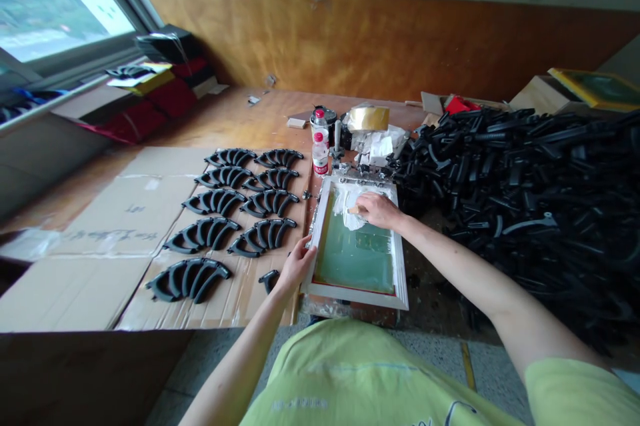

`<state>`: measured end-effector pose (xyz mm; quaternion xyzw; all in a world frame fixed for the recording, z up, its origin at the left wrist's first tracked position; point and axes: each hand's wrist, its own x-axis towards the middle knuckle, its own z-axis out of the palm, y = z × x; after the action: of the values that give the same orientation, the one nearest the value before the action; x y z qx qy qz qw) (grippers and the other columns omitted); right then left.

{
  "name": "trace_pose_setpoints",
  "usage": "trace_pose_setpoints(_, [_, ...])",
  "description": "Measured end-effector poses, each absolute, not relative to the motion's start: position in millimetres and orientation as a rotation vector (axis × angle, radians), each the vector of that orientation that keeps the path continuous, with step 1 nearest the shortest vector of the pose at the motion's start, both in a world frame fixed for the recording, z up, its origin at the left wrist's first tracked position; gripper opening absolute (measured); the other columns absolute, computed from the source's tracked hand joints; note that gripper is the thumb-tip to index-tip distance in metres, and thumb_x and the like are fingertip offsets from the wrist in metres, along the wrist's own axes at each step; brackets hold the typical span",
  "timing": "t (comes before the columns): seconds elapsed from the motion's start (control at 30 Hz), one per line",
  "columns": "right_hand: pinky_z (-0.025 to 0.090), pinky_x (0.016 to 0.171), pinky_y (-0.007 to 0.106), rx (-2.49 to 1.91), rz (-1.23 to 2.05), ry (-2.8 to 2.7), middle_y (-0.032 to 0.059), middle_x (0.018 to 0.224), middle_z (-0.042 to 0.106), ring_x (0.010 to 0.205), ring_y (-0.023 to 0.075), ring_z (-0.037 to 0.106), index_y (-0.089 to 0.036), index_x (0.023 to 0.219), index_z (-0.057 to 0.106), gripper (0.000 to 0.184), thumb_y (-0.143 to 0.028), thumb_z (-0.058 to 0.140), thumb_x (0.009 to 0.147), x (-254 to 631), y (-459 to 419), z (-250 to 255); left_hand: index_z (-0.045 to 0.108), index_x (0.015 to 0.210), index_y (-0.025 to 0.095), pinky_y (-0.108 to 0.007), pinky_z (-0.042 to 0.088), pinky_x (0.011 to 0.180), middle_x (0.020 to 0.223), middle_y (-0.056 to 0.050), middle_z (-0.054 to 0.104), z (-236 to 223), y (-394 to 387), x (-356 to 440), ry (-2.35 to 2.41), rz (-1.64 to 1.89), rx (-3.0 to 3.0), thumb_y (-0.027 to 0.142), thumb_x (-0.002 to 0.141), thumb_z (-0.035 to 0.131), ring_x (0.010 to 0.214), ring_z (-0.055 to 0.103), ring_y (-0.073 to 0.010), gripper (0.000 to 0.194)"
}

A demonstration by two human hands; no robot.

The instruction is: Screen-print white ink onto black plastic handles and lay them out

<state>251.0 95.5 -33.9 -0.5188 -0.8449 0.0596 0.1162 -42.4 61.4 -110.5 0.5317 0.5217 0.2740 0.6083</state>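
Note:
A screen printing frame (401, 279) with green mesh lies before me, its far part smeared with white ink (344, 203). My right hand (380, 210) is closed around a small squeegee (357, 210) with a wood-coloured edge, resting in the ink. At the frame's left side, my left hand (299, 261) grips the rim, its fingertips partly hidden. Just left of that hand, a single curved black plastic part (269, 279) lies on the cardboard (280, 309). Further left, fanned groups of such black parts (193, 279) sit in two columns.
A large heap of black plastic parts (520, 173) is piled on the right. Beyond the frame stand red-capped bottles (321, 161) and a roll of tape (369, 119). Red boxes (173, 96) lie by the window, and a wooden board (350, 46) closes off the back.

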Motion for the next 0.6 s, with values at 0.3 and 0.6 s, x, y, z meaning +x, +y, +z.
trace_pose_setpoints(0.3, [0.043,0.076,0.029,-1.462,0.238,-2.372,0.0055,0.089,0.066,0.085,0.0197,0.058,-0.019,0.097,0.067,0.014,-0.02,0.059,0.085,251.9,94.8,-42.0,0.053,0.131,0.019,-0.025,0.049,0.061,0.082,-0.003,0.068,-95.5,60.3,-41.8,1.234,0.649,1.163,0.054,0.077,0.062,0.07,0.063,-0.017,0.066])
trace_pose_setpoints(0.6, [0.047,0.075,0.031,-2.006,0.007,-1.676,0.0073,0.098,0.07,0.086,0.0207,0.063,-0.022,0.127,0.058,0.039,-0.026,0.057,0.088,317.9,150.0,3.9,0.063,0.115,0.018,-0.023,0.048,0.06,0.09,-0.004,0.068,-4.0,81.1,-33.7,1.054,0.842,1.096,0.06,0.079,0.058,0.072,0.062,-0.0157,0.056])
